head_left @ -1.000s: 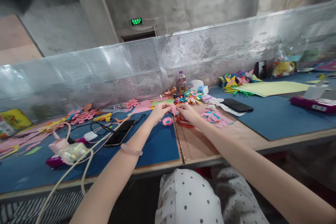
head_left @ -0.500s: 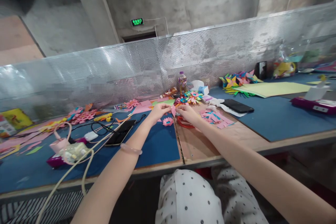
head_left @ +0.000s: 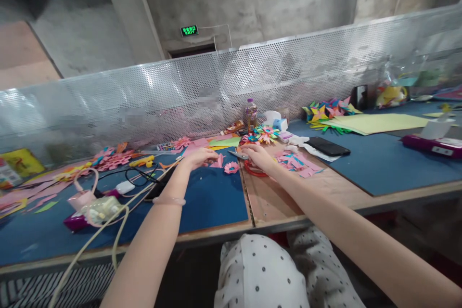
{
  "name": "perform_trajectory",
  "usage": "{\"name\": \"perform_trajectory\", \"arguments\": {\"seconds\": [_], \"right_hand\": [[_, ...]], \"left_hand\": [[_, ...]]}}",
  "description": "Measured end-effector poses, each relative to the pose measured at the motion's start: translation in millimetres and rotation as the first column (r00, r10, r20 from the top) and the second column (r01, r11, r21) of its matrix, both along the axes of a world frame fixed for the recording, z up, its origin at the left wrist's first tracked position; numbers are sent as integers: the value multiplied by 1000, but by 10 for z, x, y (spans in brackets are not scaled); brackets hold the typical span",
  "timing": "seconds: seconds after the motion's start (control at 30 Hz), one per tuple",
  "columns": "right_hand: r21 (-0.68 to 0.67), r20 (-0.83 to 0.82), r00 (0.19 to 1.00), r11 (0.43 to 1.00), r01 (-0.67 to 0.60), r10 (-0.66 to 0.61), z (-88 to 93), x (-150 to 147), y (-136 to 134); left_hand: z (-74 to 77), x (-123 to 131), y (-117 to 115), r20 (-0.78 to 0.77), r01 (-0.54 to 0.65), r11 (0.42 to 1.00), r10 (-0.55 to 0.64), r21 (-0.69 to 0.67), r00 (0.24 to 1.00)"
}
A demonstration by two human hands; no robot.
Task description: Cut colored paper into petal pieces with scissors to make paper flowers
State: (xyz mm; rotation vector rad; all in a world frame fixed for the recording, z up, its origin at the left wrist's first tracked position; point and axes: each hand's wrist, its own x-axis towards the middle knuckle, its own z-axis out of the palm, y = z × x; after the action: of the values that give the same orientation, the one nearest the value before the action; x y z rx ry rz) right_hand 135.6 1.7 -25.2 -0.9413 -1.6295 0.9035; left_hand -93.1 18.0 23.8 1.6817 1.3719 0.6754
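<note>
left forearm hides part of the black phone, right hand part of the scissors; right edge crops a purple box.

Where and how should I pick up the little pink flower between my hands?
Probably by the near petals, pinched lightly from the side facing you. The flower lies low on the blue mat, its petals ringing the edge. The scissors at the right hand point across just beyond it, and pink paper sits to its left.
</note>
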Motion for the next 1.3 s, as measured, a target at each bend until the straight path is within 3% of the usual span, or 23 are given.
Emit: {"name": "perform_trajectory", "arguments": {"seconds": [0.2,0.3,0.37,0.5,0.63,0.7,0.8,0.93,1.03,1.3], "right_hand": [[-3,2,999,999,52,-52,-26,-4,49],[10,2,997,997,79,-80,-34,-17,55],[19,2,996,996,85,-85,-37,-19,51],[32,32,996,996,79,-80,-40,-12,38],[24,78,993,996,84,-86,-42,-9,30],[45,89,992,995,86,-90,-40,-7,30],[135,112,983,982,132,-147,-36,-1,32],[319,174,944,923,216,-281,-45,-1,47],[433,232,928,885,170,-292,-66,-17,63],[397,288,928,912,108,-235,-70,-35,31]], "left_hand": [[-25,-307,74,-294,-154,974,101,-164,951],[-31,-309,98,-425,-208,973,147,-101,893],[-36,-268,101,-439,-162,986,162,38,884],[-28,-134,61,-355,52,950,64,307,933],[-8,-44,8,-349,181,950,-84,253,933],[-9,-39,6,-353,180,952,-84,248,932],[-20,-53,29,-291,86,952,4,295,957],[-5,-12,31,-146,-23,954,70,298,987],[28,98,-23,-64,40,964,-24,264,998],[68,469,-191,-13,215,931,-221,294,975]]}}
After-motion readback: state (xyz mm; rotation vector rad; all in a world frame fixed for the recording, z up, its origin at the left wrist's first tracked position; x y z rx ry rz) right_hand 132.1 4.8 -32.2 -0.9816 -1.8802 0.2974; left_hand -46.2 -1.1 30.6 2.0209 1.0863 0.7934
